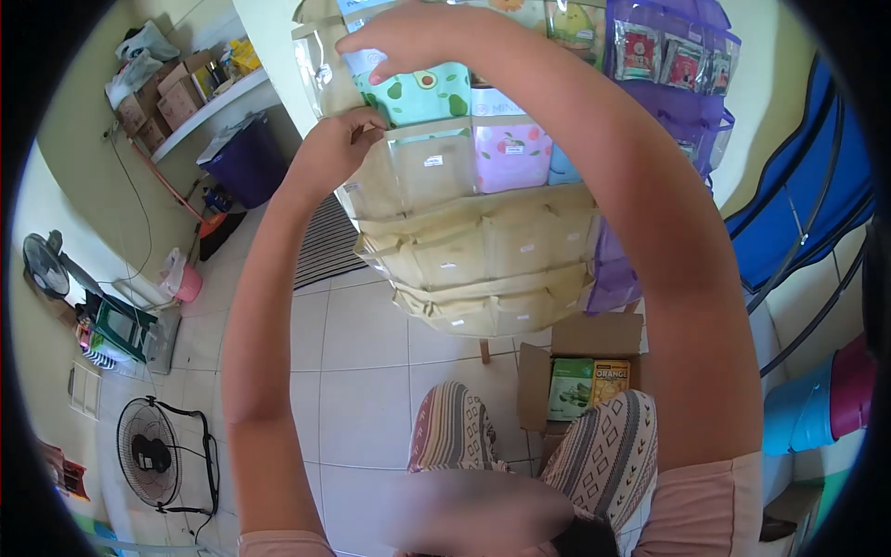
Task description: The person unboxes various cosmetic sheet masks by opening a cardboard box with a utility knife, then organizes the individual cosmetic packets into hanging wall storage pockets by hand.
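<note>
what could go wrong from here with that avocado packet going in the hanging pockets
1. The avocado-print packet sits only partly in its pocket under the right hand; it might catch on the pocket front and crumple.
2. The left hand pinches a pocket edge of the hanging beige organizer; a hard tug may swing it or strain its seams.
3. The open cardboard box lies close by the person's knees, easy to knock.

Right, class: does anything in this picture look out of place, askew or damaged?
Nothing is spilled or broken. The beige pocket organiser hangs slightly askew where the left hand grips its edge and the right hand rests above; its lower pockets look empty.
</note>
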Demonstrator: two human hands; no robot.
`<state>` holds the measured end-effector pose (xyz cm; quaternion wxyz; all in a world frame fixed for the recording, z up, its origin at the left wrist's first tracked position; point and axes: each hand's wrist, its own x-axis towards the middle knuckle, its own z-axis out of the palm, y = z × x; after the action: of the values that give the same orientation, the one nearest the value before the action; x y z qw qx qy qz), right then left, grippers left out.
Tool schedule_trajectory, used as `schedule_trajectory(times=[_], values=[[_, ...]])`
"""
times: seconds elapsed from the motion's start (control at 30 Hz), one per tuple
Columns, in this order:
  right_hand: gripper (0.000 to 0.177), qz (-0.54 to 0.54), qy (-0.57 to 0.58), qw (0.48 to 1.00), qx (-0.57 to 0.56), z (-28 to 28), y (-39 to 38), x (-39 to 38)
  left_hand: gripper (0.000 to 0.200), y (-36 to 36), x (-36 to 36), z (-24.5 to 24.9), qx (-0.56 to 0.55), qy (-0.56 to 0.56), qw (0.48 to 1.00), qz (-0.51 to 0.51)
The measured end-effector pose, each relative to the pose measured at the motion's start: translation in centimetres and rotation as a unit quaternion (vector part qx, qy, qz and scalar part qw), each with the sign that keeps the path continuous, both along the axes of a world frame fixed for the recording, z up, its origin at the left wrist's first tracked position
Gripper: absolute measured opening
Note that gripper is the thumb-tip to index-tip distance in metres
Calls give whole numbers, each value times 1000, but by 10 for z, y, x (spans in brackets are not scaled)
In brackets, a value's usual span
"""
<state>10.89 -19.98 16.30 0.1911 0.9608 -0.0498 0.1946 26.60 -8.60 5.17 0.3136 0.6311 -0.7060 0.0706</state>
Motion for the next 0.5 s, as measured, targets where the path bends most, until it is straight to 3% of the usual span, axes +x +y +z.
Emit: schedule_trajectory(times=[0.1, 0.2, 0.3, 0.33, 0.43, 0.5], values=[[55, 15, 18, 999, -22, 5, -3, -3, 14, -8, 19, -13, -19, 66, 996, -62], [45, 111, -87, 987, 72, 4, -13, -19, 15, -14, 36, -26, -58, 114, 983, -130], [29, 59, -135, 983, 112, 10, -15, -27, 19, 2, 27, -20, -48, 198, 972, -119], [33, -4, -128, 975, 183, 2, -10, -17, 22, 7, 23, -17, -33, 234, 966, -106], [29, -71, -65, 994, 47, -23, 16, -5, 28, 7, 18, -16, -57, 292, 950, -99], [32, -84, -53, 994, 55, -29, 24, 0, 25, 5, 18, -20, -63, 284, 953, -89]])
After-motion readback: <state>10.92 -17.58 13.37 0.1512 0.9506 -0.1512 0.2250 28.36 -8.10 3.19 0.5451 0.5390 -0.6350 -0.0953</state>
